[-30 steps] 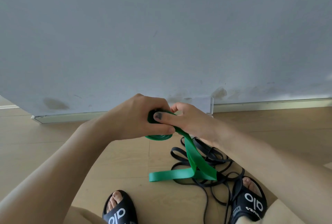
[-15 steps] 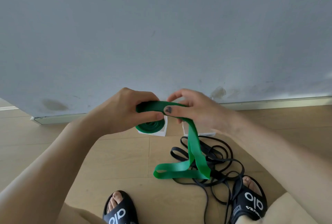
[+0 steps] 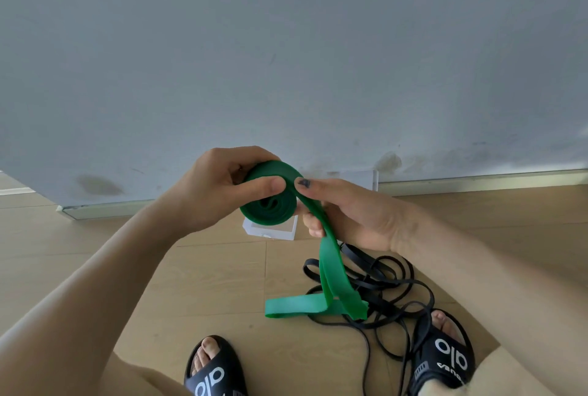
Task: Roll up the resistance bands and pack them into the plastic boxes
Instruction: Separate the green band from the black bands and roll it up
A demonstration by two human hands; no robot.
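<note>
Head view: the green band (image 3: 269,201) coil is gripped by the left hand (image 3: 219,185); its tail is pinched by the right hand (image 3: 346,211). Since a second ago another turn has been wound, above the box (image 3: 270,230). Rolling is judged unfinished.

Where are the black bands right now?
In the head view, the black bands lie tangled on the wooden floor, lower right, beside the right sandal and under the green band's loose tail.
</note>
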